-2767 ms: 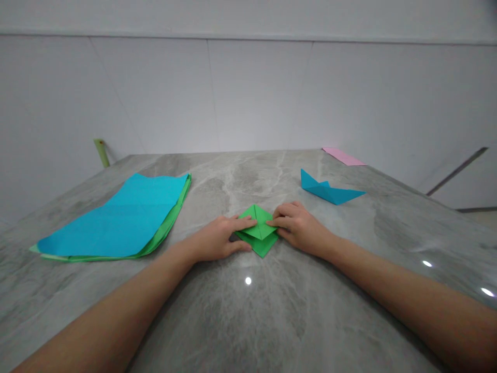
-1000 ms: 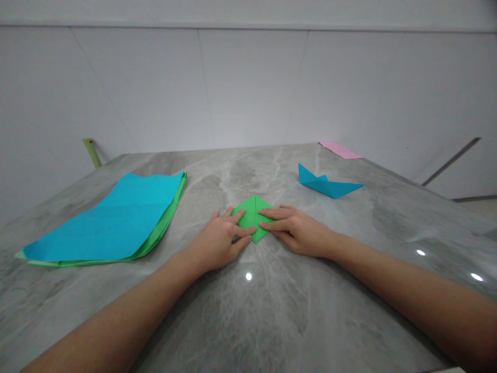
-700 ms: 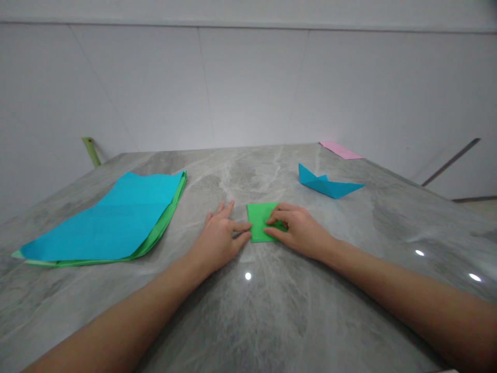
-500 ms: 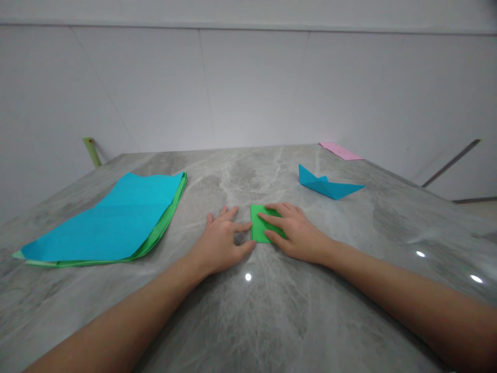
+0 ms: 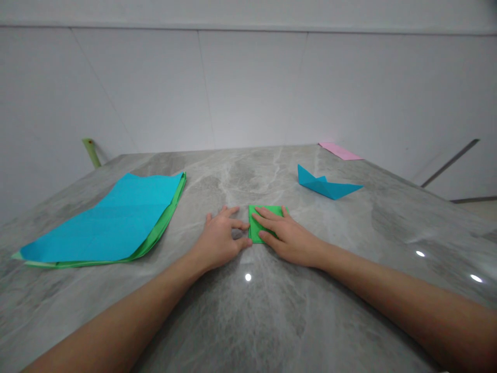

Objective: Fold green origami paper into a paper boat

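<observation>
Bright, even, cool light, soft, seemingly from overhead; white wall (image 5: 248,88) lit uniformly. Polished table (image 5: 295,321) throws small round glare spots (image 5: 248,277): one just below left hand (image 5: 219,242) and right hand (image 5: 289,242), two more well right of hands. Only faint soft shadows beneath hands. No motion blur; whole frame slightly soft, nothing clearly out of focus. Wide-angle distortion at frame edges: wall seams (image 5: 91,88) lean outward.

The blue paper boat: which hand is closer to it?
Right. The right hand rests on the green paper, nearer the person than the blue paper boat and left of it. The left hand is farther away, past the paper's other side.
</observation>
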`<move>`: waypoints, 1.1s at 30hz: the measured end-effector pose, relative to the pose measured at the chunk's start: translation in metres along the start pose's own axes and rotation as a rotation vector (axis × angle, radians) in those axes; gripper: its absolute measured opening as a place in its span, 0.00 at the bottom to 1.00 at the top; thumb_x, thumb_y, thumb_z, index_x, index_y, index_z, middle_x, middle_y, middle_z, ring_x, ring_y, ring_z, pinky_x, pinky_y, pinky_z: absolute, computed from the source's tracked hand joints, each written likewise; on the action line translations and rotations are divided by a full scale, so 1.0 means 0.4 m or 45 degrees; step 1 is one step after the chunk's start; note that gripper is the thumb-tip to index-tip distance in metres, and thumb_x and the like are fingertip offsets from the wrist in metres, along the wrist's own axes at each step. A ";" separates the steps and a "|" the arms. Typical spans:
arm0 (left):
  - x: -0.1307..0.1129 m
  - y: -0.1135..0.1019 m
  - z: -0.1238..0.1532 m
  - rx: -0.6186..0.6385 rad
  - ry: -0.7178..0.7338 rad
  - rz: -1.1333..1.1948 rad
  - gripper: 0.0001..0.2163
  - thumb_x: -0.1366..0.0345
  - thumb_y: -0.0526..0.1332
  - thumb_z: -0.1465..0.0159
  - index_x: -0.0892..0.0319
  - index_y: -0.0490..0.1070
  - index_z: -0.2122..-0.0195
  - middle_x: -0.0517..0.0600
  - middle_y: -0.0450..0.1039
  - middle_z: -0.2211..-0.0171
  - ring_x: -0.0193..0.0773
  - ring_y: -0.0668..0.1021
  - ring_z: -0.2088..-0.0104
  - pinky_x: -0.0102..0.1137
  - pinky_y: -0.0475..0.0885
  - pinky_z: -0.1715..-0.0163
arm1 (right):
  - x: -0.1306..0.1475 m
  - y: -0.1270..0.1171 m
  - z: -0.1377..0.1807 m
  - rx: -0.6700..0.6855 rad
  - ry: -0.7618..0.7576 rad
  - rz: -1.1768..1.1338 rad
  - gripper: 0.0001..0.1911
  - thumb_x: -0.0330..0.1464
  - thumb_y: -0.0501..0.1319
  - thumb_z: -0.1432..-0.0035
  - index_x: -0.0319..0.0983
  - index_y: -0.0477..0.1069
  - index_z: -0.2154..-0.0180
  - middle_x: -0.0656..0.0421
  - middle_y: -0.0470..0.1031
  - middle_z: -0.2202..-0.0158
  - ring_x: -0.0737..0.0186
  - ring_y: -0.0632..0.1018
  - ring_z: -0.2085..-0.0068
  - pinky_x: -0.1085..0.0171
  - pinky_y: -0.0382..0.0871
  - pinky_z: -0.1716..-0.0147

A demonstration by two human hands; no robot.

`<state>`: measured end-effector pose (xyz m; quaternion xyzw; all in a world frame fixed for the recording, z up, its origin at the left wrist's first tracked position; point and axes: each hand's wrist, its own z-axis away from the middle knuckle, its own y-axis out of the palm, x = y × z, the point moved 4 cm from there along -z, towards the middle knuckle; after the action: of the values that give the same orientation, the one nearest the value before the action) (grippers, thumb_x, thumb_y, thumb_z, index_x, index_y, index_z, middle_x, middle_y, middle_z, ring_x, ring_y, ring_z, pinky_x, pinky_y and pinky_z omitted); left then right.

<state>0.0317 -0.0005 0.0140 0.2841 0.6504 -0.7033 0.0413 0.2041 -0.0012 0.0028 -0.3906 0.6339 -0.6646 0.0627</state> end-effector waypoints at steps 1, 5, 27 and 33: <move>0.001 -0.003 0.000 0.020 0.005 0.012 0.15 0.59 0.68 0.40 0.51 0.79 0.52 0.58 0.59 0.33 0.60 0.56 0.31 0.66 0.45 0.38 | -0.001 0.001 -0.001 -0.012 0.002 -0.007 0.26 0.34 0.51 0.33 0.40 0.60 0.35 0.47 0.55 0.31 0.44 0.56 0.31 0.29 0.39 0.36; 0.005 -0.010 0.002 0.030 -0.003 0.073 0.11 0.61 0.68 0.41 0.51 0.81 0.56 0.55 0.60 0.33 0.57 0.56 0.31 0.63 0.44 0.36 | -0.004 0.001 -0.003 -0.042 0.037 0.031 0.27 0.32 0.53 0.34 0.36 0.62 0.35 0.45 0.56 0.32 0.41 0.56 0.31 0.30 0.42 0.36; 0.000 -0.003 0.000 -0.053 0.018 0.111 0.03 0.64 0.68 0.40 0.52 0.82 0.71 0.53 0.66 0.37 0.59 0.60 0.33 0.66 0.43 0.38 | 0.011 -0.011 -0.007 -0.190 -0.004 -0.169 0.24 0.22 0.55 0.40 0.41 0.75 0.45 0.53 0.61 0.34 0.49 0.70 0.38 0.47 0.64 0.38; 0.002 -0.001 0.000 -0.052 0.023 0.110 0.04 0.64 0.67 0.40 0.52 0.82 0.70 0.55 0.65 0.37 0.57 0.61 0.33 0.64 0.44 0.37 | 0.009 -0.013 -0.010 -0.182 0.053 -0.194 0.22 0.23 0.54 0.39 0.37 0.75 0.46 0.49 0.59 0.34 0.49 0.70 0.38 0.49 0.64 0.38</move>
<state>0.0307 0.0000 0.0140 0.3174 0.6519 -0.6849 0.0716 0.2013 0.0008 0.0096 -0.4272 0.6494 -0.6284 -0.0294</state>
